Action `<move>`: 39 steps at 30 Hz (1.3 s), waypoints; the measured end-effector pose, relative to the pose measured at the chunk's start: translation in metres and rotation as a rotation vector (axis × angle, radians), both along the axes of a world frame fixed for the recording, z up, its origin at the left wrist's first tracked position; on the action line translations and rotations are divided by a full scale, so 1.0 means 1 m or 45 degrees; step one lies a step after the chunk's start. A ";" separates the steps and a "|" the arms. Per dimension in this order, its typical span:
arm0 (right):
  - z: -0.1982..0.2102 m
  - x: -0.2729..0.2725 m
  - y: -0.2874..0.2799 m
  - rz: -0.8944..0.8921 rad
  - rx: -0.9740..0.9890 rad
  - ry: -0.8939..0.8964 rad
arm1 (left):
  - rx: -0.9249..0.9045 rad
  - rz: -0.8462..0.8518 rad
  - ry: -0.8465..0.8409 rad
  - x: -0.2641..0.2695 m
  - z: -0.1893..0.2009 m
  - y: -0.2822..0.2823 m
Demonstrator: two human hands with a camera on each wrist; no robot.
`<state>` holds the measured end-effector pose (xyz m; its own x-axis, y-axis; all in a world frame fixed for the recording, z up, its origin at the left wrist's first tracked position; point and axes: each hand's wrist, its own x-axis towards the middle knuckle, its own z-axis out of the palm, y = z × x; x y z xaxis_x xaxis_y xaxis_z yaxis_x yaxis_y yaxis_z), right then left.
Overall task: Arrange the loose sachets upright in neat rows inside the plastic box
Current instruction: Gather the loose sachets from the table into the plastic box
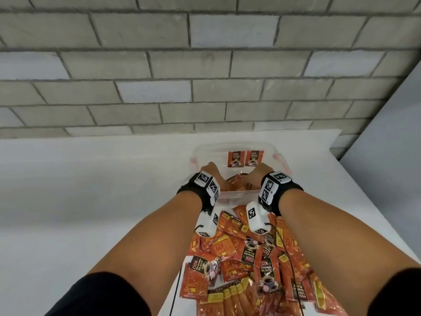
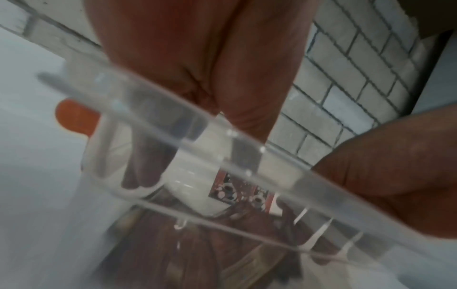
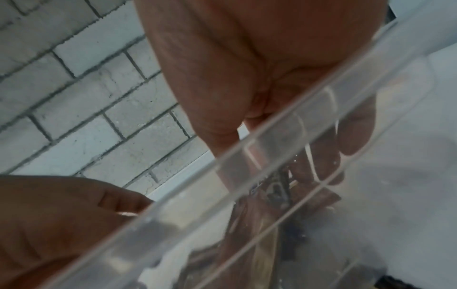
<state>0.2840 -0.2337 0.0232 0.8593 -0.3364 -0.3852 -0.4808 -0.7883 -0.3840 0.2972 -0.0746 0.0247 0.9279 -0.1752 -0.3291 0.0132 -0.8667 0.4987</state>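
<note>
Both hands reach into the plastic box (image 1: pixel 271 148), left hand (image 1: pixel 210 171) and right hand (image 1: pixel 257 171) on a sachet bundle (image 1: pixel 237 182), grip unclear; two upright sachets (image 1: pixel 245 158) stand beyond the fingertips; light, slippery, floppy packets, best pinched by their edges.

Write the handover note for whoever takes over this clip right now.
Left hand and right hand: both reach into the clear plastic box, fingers down among sachets at its near end; grip unclear.
Done: two sachets stand upright against the far wall.
Left: the loose pile of sachets on the white table, in front of the box, is unsorted; rows are barely begun.
</note>
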 end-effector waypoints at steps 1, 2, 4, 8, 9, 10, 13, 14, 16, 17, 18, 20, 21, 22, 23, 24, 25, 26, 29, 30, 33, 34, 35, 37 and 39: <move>0.003 -0.004 -0.001 0.022 0.002 -0.018 | -0.030 -0.031 -0.003 -0.002 0.003 0.001; 0.005 -0.007 -0.002 0.037 0.009 -0.032 | -0.042 -0.065 -0.010 -0.005 0.013 0.003; 0.015 -0.020 -0.002 0.061 0.037 -0.091 | -0.075 -0.101 -0.052 -0.017 0.033 0.012; 0.036 -0.068 -0.004 0.082 0.226 -0.432 | -0.332 -0.041 -0.167 -0.053 0.057 0.048; 0.042 -0.084 -0.004 0.093 0.270 -0.491 | -0.370 -0.020 -0.157 -0.064 0.057 0.059; 0.045 -0.098 -0.004 0.106 0.314 -0.511 | -0.381 -0.005 -0.132 -0.076 0.054 0.072; 0.040 -0.128 -0.003 0.174 0.297 -0.429 | -0.232 -0.007 0.004 -0.108 0.029 0.100; 0.035 -0.131 -0.003 0.217 0.249 -0.370 | -0.141 -0.023 0.054 -0.114 0.019 0.103; 0.022 -0.133 0.002 0.330 0.148 -0.201 | 0.030 -0.061 0.121 -0.120 0.002 0.104; 0.015 -0.132 0.006 0.398 0.098 -0.110 | 0.100 -0.087 0.118 -0.122 -0.005 0.103; 0.006 -0.130 0.010 0.474 0.053 -0.039 | 0.158 -0.116 0.103 -0.122 -0.011 0.102; -0.010 -0.124 0.016 0.598 -0.038 0.033 | 0.227 -0.165 0.060 -0.122 -0.021 0.100; -0.017 -0.121 0.019 0.624 -0.105 0.060 | 0.240 -0.168 0.061 -0.123 -0.026 0.098; -0.022 -0.119 0.020 0.642 -0.176 0.084 | 0.255 -0.160 0.071 -0.124 -0.029 0.097; -0.026 -0.118 0.021 0.649 -0.227 0.100 | 0.277 -0.149 0.081 -0.125 -0.032 0.095; -0.029 -0.117 0.022 0.650 -0.264 0.104 | 0.300 -0.139 0.090 -0.126 -0.035 0.094; -0.030 -0.118 0.023 0.652 -0.291 0.104 | 0.319 -0.128 0.096 -0.127 -0.037 0.093; -0.032 -0.118 0.023 0.652 -0.322 0.096 | 0.334 -0.110 0.101 -0.129 -0.038 0.093; -0.034 -0.119 0.021 0.611 -0.409 0.083 | 0.414 -0.065 0.088 -0.130 -0.040 0.098; -0.036 -0.120 0.019 0.592 -0.432 0.086 | 0.451 -0.064 0.085 -0.130 -0.041 0.099; -0.035 -0.122 0.018 0.532 -0.432 0.114 | 0.482 -0.051 0.072 -0.127 -0.038 0.102; -0.033 -0.122 0.018 0.517 -0.428 0.118 | 0.448 -0.034 0.087 -0.126 -0.036 0.104; -0.032 -0.122 0.019 0.513 -0.431 0.109 | 0.387 -0.015 0.106 -0.124 -0.035 0.107; -0.029 -0.121 0.021 0.517 -0.435 0.096 | 0.234 0.035 0.163 -0.123 -0.034 0.111; -0.026 -0.122 0.023 0.505 -0.410 0.090 | 0.120 0.113 0.181 -0.122 -0.032 0.117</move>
